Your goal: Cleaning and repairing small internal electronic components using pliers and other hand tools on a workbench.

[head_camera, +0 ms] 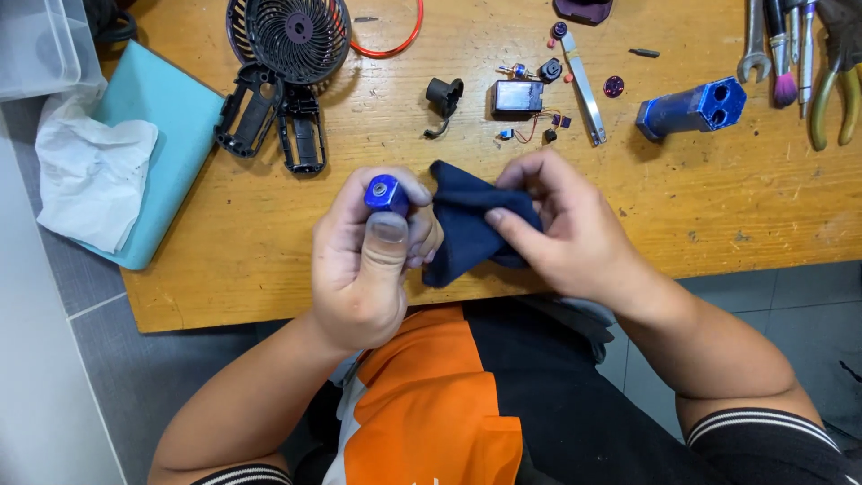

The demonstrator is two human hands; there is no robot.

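Note:
My left hand [368, 260] grips a small blue cylindrical part [386, 193] with a metal end, thumb pressed just below it. My right hand [561, 229] pinches a dark navy cloth [467, 229] that lies against the blue part. Both hands hover over the front edge of a wooden table [269, 269].
On the table lie a black fan grille [292, 36] with black housing halves [269, 117], a red wire loop [395, 36], a small battery with wires [518, 97], a blue two-holed cylinder [693, 108], tools [799, 45] at the right, and a teal pad [153, 135] with white tissue [90, 171].

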